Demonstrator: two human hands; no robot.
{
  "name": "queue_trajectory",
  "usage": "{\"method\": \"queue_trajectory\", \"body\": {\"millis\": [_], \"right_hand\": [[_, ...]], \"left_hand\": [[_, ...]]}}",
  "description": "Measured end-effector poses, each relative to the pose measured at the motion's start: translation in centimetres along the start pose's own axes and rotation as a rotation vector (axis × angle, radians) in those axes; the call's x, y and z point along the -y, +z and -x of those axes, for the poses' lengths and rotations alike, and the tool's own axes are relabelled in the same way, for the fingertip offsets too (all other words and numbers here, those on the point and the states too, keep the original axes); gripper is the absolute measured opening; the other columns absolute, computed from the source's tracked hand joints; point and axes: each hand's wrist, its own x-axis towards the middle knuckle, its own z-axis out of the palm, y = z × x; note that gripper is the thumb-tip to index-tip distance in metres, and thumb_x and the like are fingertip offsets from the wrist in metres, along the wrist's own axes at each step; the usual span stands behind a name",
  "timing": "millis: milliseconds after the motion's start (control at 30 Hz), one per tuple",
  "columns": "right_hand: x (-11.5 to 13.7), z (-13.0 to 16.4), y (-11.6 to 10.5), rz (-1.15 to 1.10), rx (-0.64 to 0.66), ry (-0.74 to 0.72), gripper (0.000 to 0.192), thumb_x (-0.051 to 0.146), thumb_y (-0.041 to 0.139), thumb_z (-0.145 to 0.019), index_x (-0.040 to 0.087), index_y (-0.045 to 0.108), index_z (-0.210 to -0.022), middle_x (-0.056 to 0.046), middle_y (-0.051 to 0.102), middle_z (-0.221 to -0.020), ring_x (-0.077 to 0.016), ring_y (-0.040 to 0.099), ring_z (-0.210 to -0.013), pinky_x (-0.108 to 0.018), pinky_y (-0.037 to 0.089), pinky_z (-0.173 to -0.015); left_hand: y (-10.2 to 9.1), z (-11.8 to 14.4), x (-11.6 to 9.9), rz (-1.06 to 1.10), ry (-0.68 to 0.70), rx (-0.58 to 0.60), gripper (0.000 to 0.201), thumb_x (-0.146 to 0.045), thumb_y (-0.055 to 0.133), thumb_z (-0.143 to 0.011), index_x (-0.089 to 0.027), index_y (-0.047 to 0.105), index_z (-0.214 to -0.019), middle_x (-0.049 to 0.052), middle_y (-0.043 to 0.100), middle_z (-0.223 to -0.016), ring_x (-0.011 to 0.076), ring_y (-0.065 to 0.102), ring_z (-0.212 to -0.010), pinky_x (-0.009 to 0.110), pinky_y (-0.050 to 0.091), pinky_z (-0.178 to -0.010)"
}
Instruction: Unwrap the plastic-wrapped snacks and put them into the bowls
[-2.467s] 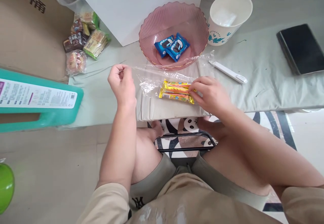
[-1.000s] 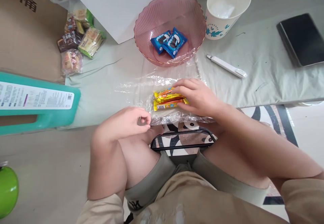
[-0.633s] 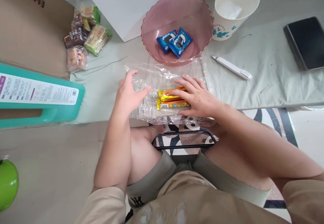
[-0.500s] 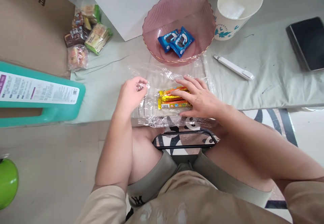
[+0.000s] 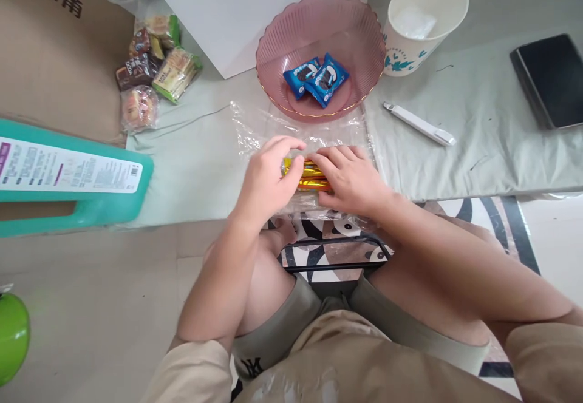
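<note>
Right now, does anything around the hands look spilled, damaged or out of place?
Nothing spilled or damaged. The clear plastic sheet is crinkled and overhangs the table's near edge. Both hands, left hand and right hand, press on the yellow snack packs.

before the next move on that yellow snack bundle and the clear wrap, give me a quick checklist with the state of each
1. Both hands on the bundle: left hand and right hand rest over the yellow snack packets - ok.
2. Clear plastic wrap spread under the packets, lying on the grey cloth - ok.
3. Wrap closed around the packets - cannot tell, the hands cover it.
4. Grip firm on the packets - cannot tell, fingers lie flat on top.
5. Pink bowl with two blue packets apart from the hands - ok.
6. White pen off the wrap - ok.
</note>
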Motion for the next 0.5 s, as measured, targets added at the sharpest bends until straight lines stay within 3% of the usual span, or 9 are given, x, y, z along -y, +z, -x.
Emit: {"method": "queue_trajectory", "body": {"millis": [100, 267, 500], "right_hand": [[1.1, -0.2, 0.1, 0.071, 0.007, 0.059, 0.058, 0.021, 0.055, -0.084, 0.01, 0.057, -0.14, -0.021, 0.066, -0.132, -0.0373, 0.056, -0.112, -0.048, 0.035, -0.093], [1.6, -0.5, -0.2, 0.127, 0.071, 0.14, 0.039, 0.018, 0.054, -0.085, 0.013, 0.063, -0.122, -0.019, 0.066, -0.124, -0.0354, 0.056, -0.105, -0.045, 0.033, -0.085], [0.7, -0.2, -0.8, -0.023, 0.08, 0.13, 0.047, 0.023, 0.056, -0.081, 0.015, 0.059, -0.128, -0.013, 0.07, -0.12, -0.0334, 0.06, -0.111, -0.045, 0.036, -0.094]], "left_hand": [[1.6, -0.8, 0.9, 0.048, -0.13, 0.115, 0.03, -0.028, 0.047, -0.101, -0.021, 0.069, -0.119, 0.008, 0.075, -0.13, 0.0241, 0.067, -0.124, 0.043, 0.05, -0.114], [2.4, -1.5, 3.2, 0.133, -0.299, 0.045, 0.047, -0.04, 0.029, -0.107, -0.025, 0.069, -0.127, 0.005, 0.07, -0.141, 0.0252, 0.06, -0.139, 0.047, 0.04, -0.125], [3.2, -1.4, 3.8, 0.086, -0.384, 0.017, 0.053, -0.038, 0.02, -0.108, -0.031, 0.068, -0.13, 0.002, 0.066, -0.148, 0.0263, 0.043, -0.155, 0.058, 0.008, -0.135]]}}
